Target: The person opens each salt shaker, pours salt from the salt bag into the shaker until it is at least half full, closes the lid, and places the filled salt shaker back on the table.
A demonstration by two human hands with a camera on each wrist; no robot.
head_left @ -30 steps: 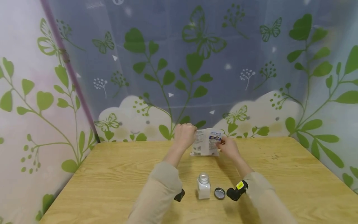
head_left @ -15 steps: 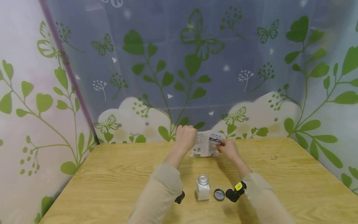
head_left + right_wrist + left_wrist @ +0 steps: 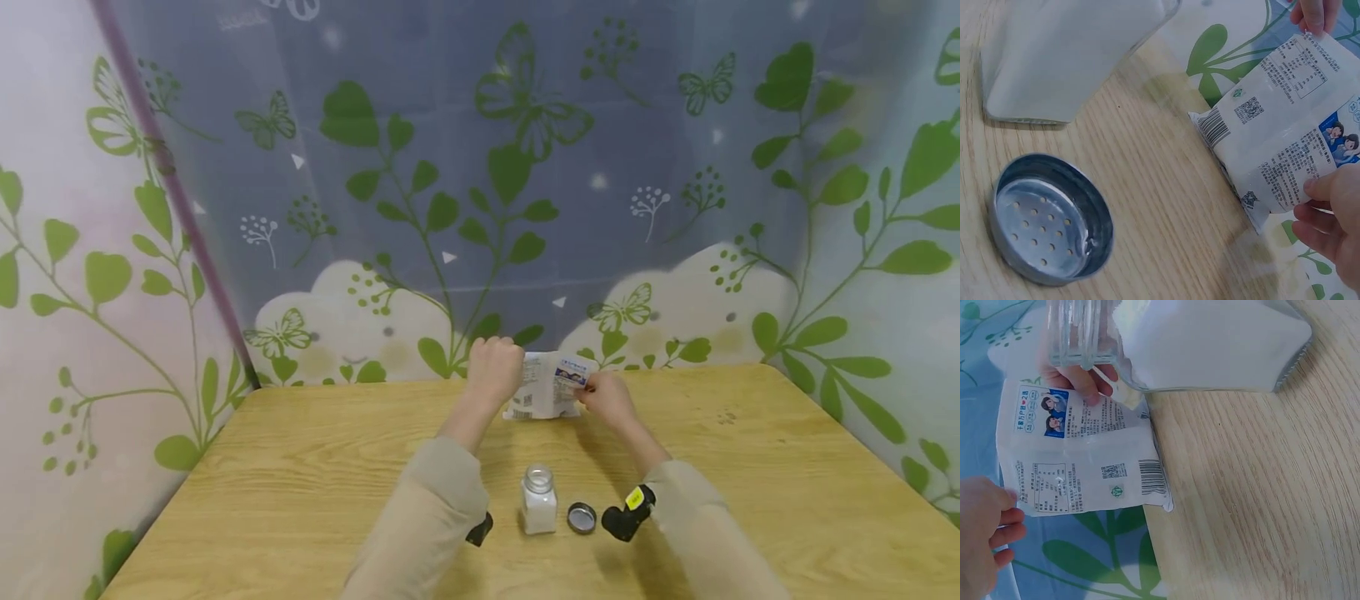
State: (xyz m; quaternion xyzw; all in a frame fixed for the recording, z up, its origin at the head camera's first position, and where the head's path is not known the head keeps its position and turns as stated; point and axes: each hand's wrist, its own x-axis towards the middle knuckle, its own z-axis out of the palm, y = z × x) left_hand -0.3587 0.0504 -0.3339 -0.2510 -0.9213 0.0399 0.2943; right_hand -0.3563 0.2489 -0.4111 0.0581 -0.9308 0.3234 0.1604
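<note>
A white printed packet (image 3: 542, 390) with a barcode and a blue picture stands near the far edge of the table, between my two hands. My left hand (image 3: 495, 368) pinches its upper left corner; in the left wrist view the thumb lies on the packet's edge. At the right side my right hand (image 3: 609, 400) grips the packet, thumb on the printed face (image 3: 1285, 156). Nearer to me is a square glass jar (image 3: 539, 508), upright, its mouth uncovered and white powder inside. Right of the jar lies a metal lid (image 3: 1054, 219), inside up, pierced with several small holes.
The wooden table (image 3: 322, 450) ends just behind the packet at a patterned curtain (image 3: 405, 208). The jar and lid lie between my forearms, close to the black wrist camera (image 3: 628, 514) on my right arm.
The packet's upper right part has tilted and folded slightly downward with my right hand. Both hands keep their hold. Jar and lid stay in place; the head view has shifted a little.
</note>
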